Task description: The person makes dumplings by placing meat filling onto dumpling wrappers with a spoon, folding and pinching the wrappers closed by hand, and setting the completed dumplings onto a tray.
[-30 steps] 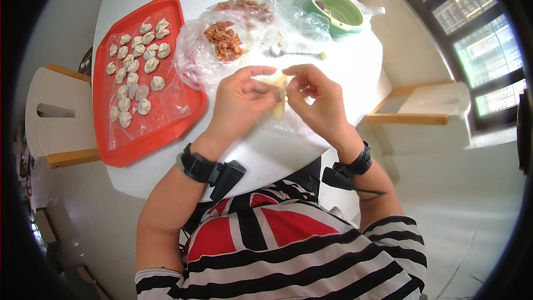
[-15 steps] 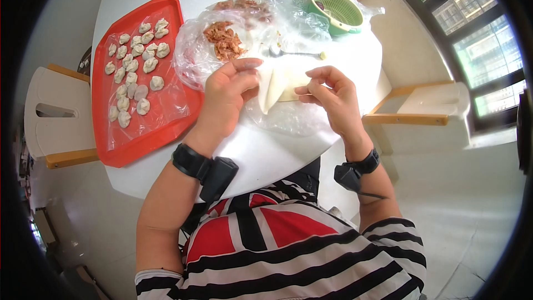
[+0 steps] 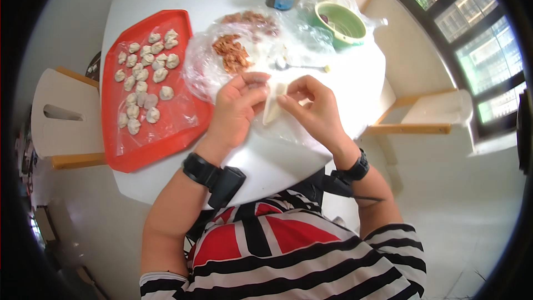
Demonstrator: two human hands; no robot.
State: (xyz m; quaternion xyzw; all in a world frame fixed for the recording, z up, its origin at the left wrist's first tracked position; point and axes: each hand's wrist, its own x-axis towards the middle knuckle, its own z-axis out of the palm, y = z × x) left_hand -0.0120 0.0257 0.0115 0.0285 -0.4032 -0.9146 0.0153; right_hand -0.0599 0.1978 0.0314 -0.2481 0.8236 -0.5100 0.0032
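Two nearly closed pinches, bare left hand (image 3: pixel 232 116) and bare right hand (image 3: pixel 318 110), hold a thin, cream-coloured dough sheet (image 3: pixel 272 109) I'd grip lightly against tearing.

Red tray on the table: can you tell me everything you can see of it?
The red tray is a shallow, plastic-looking piece with cut-off corners and a raised rim. It lies on the white table at the person's left, its long side running away from them. A wrinkled clear sheet lines part of it, with many pale, pinched dumplings spread on top. Crumpled clear plastic seems to reach its right edge. Neither hand holds it.
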